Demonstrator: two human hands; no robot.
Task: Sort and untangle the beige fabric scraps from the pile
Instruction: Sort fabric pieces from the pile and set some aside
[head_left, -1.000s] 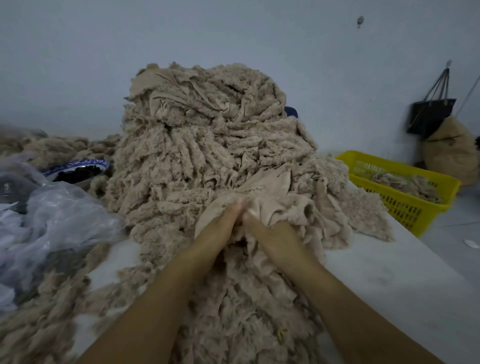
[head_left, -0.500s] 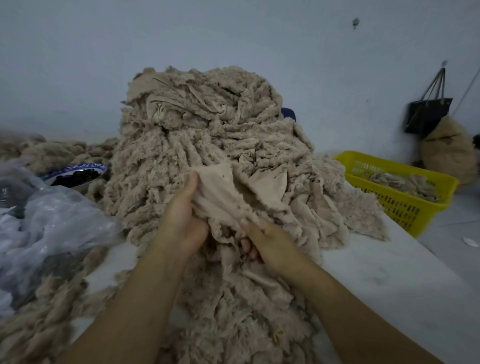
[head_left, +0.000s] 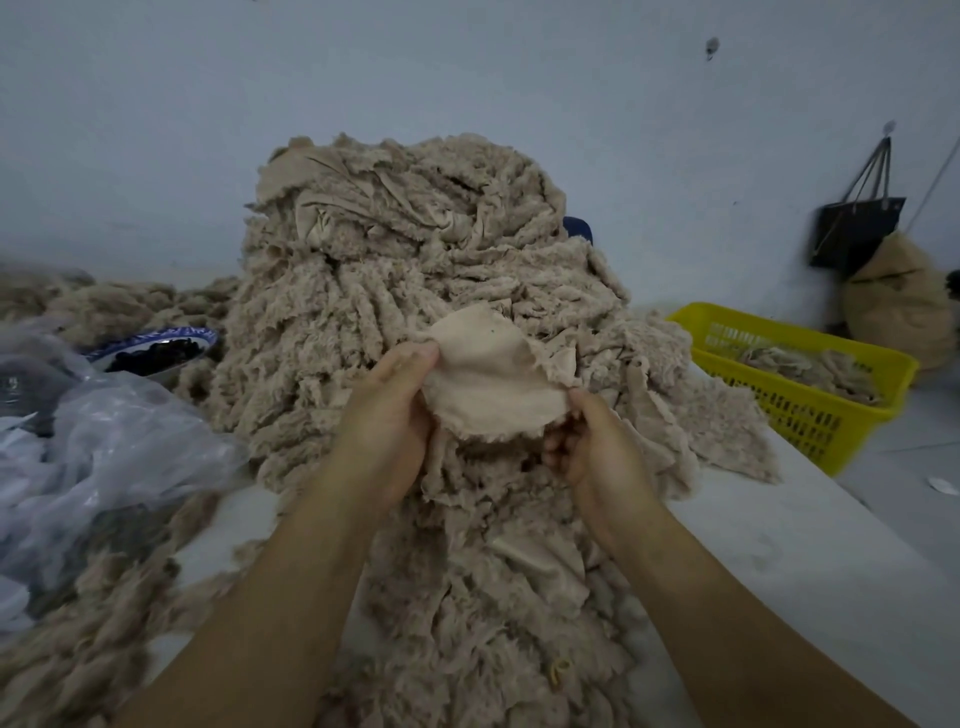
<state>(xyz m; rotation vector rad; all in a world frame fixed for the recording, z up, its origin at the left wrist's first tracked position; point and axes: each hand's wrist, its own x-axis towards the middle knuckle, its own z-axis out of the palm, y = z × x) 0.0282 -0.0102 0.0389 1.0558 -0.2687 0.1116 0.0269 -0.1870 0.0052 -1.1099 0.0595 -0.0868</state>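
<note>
Head view, looking down over two bare forearms: the left hand (head_left: 387, 410) pinches the upper left edge of a flat beige scrap (head_left: 488, 379), and the right hand (head_left: 597, 452) pinches its lower right edge, so each grip is closed on the cloth. The scrap is held spread just in front of a tall pile (head_left: 405, 249) of fuzzy beige scraps on a pale desk (head_left: 779, 545). It looks light, limp and thin, with frayed edges. It probably handles best by its edges, since neighbouring pieces may cling and drag along.
</note>
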